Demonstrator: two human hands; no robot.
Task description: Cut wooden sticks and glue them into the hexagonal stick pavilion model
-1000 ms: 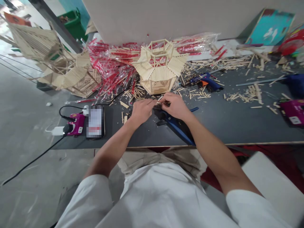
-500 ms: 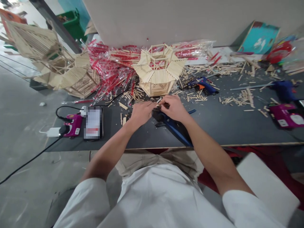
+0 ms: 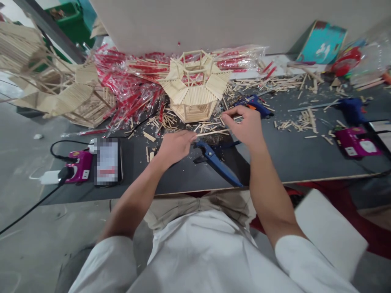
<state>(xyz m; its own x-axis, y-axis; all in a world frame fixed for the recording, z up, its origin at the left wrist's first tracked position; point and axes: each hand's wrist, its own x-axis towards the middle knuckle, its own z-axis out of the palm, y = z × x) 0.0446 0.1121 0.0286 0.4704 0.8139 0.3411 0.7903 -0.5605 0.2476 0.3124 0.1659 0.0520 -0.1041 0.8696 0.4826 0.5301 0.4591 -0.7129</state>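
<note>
Wooden model (image 3: pixel 195 90) at wearer's 12 o'clock; blue cutter (image 3: pixel 222 166) at 1, unheld. Right hand (image 3: pixel 246 124) also at 1, grip unclear. Left hand (image 3: pixel 175 147), 11, pinches thin stick (image 3: pixel 212 132) at 12. Likely stick-handling step; next move needs steady fingertips.

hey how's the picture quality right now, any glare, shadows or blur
Head view: bright glints on the plastic wrapping; head view again, a shadow on the wall left of the teal board; head view, pixelation over the phone; head view, the stick model at the left edge looks somewhat soft.
</note>
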